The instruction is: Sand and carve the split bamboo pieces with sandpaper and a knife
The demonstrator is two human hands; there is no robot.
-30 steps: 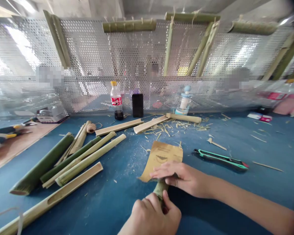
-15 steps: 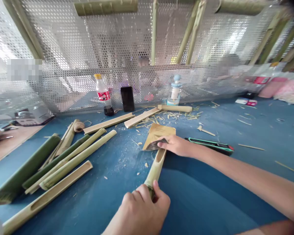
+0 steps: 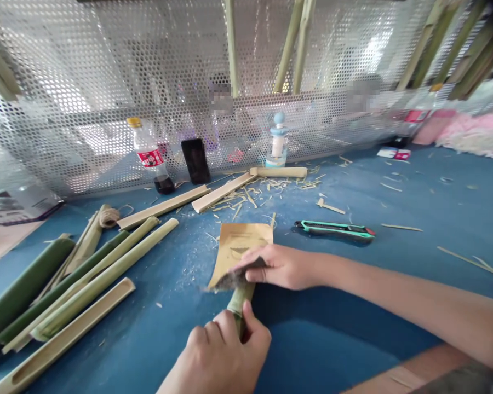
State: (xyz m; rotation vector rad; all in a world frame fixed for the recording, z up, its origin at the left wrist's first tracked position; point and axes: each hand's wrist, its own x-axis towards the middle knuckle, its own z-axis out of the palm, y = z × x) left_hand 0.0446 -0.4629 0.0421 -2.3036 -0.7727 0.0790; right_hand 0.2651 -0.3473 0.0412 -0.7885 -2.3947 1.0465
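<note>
Two bare hands are put to one length of bamboo (image 3: 239,300) over a blue table (image 3: 312,345), with a sheet of sandpaper (image 3: 242,236) bent across its far part. By the left hand (image 3: 225,347) the near part is gripped, fingers curled around it and thumb laid along its right side. By the right hand (image 3: 281,267), palm down, the sandpaper is pinched between thumb and fingers; its dark side is turned toward the bamboo, its tan back seen at 11 o'clock.

The rubbing is judged to be under way rather than finished: pale dust (image 3: 184,268) is scattered at 10 o'clock from the bamboo, and the sandpaper is in use. How much is smoothed and how much is left cannot be told, since the far part is covered. Cutting seems to be paused or done, with the cutter (image 3: 337,231) laid aside at 2 o'clock from the right hand and shavings (image 3: 250,198) strewn near 12.

From the left hand, the bamboo is pointed between 12 and 1 o'clock; from the right, its bared stretch is found between 7 and 8, just beside the thumb.
</note>
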